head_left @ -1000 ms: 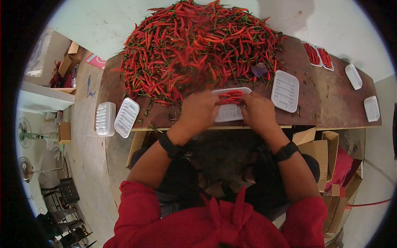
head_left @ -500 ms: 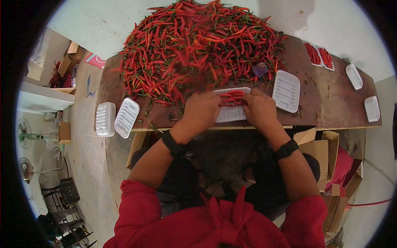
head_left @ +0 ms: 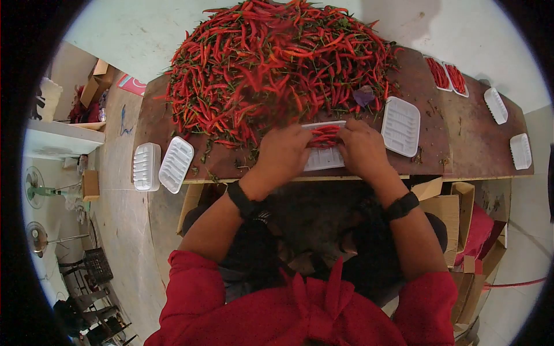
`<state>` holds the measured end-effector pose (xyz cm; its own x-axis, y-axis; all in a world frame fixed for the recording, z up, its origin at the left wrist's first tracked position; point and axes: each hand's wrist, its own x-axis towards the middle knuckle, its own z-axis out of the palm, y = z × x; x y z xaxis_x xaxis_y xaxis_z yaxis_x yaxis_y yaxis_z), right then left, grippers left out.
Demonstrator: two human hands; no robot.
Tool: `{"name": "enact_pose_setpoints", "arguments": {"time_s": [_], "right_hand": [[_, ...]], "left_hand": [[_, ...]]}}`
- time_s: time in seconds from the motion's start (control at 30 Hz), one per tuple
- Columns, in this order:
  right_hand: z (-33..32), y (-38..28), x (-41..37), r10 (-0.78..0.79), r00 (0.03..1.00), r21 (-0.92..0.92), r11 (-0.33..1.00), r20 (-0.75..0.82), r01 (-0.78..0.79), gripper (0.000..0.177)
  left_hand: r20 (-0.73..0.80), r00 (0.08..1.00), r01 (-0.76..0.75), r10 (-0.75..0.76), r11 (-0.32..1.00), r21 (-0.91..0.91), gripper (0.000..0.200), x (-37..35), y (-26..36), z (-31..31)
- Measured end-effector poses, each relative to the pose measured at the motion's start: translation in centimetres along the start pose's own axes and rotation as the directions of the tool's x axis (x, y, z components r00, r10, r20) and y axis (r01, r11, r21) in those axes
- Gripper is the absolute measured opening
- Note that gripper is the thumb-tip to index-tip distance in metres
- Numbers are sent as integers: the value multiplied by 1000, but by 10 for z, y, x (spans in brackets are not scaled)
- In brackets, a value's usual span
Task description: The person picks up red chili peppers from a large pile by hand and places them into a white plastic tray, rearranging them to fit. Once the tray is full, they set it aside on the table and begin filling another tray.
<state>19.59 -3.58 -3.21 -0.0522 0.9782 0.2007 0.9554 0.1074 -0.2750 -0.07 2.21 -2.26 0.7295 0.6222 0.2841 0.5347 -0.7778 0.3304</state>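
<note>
A white foam tray (head_left: 324, 160) lies at the table's front edge, between my two hands. Red chili peppers (head_left: 325, 136) lie crosswise in its upper part, while its ribbed lower part shows bare. My left hand (head_left: 284, 151) closes on the left ends of these chilies, and my right hand (head_left: 362, 147) closes on their right ends. Some fingertips are hidden behind the hands and chilies. Just beyond them rises a large heap of red chilies with green stems (head_left: 231, 75).
A white tray (head_left: 401, 127) lies right of my hands. Stacked trays (head_left: 146, 167) and another tray (head_left: 176, 165) sit at the left edge. Chili-filled trays (head_left: 438, 74) stand far right, near two small white trays (head_left: 495, 106). Cardboard boxes (head_left: 441, 216) are below the table at right.
Both hands stay at the tray with the chilies between them. Only slight shifts of the fingers and wrists show.
</note>
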Motion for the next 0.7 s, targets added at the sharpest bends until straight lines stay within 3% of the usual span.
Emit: {"name": "enact_pose_setpoints", "arguments": {"time_s": [0.37, 0.7], "right_hand": [[2, 5, 5, -102, 994, 28, 994, -22, 103, 14], [1, 1, 7, -13, 999, 96, 995, -35, 17, 16]], "left_hand": [[2, 1000, 3, -3, 1000, 31, 16, 2, 0, 3], [-12, 1000, -1, 2, 1000, 29, 19, 2, 0, 4]]}}
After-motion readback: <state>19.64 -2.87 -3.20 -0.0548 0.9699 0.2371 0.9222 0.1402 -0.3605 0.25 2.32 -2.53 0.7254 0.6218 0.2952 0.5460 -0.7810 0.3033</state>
